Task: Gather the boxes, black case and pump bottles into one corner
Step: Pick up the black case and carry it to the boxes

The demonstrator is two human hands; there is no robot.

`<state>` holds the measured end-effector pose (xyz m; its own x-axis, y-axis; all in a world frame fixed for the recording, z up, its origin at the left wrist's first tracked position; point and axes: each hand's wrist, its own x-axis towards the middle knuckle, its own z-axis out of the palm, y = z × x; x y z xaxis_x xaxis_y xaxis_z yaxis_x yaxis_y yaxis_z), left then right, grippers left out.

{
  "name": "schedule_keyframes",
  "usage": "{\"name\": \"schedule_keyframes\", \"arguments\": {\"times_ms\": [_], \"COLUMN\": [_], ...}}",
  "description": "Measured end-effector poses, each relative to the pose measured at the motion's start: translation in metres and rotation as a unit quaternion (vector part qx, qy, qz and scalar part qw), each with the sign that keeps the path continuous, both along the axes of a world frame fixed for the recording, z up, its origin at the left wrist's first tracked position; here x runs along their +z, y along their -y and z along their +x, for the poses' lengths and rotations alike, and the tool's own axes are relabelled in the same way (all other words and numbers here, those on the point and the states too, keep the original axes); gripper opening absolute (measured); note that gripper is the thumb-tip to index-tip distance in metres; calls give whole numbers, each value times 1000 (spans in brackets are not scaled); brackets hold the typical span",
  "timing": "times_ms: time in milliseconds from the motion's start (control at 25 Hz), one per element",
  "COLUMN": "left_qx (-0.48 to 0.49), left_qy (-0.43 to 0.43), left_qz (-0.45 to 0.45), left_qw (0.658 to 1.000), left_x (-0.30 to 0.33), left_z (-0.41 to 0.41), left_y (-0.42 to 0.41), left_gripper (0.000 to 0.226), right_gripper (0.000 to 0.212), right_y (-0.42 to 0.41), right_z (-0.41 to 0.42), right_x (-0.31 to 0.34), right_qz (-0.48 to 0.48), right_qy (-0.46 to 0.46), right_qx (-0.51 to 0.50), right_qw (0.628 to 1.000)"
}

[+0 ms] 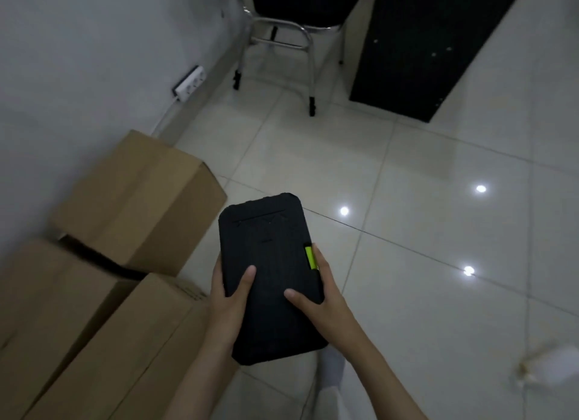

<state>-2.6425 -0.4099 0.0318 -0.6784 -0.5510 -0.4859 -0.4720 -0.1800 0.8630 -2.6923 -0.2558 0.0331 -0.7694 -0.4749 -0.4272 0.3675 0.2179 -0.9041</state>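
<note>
I am holding the black case [269, 272] level in my left hand [230, 297] and right hand [322, 294], ideally lowering it flat beside the cardboard boxes [138, 206].

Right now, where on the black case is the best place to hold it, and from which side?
By its two long edges near the end closest to the person, one hand from each side, much as the left hand and right hand hold the black case now. It is flat and rectangular, so thumbs go on top. Probably keep off the green tab.
</note>
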Motion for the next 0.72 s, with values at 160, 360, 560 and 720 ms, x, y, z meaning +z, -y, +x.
{"name": "schedule_keyframes", "arguments": {"times_ms": [160,360,560,720], "left_qx": [63,116,143,183], "left_qy": [32,71,106,142], "left_qz": [9,16,26,22], "left_qw": [997,991,984,973], "left_x": [-26,-88,-197,-292], "left_z": [-22,-42,-48,-50], "left_y": [26,68,116,132], "left_gripper": [72,61,60,59], "right_gripper": [83,81,76,72], "right_y": [35,87,141,167], "right_z": [-50,-87,-100,-105], "right_x": [-20,-81,-192,-288], "right_qz": [26,69,118,144], "right_qy": [-3,10,31,56], "right_qx": [89,156,203,217], "right_qw": [996,985,972,964]}}
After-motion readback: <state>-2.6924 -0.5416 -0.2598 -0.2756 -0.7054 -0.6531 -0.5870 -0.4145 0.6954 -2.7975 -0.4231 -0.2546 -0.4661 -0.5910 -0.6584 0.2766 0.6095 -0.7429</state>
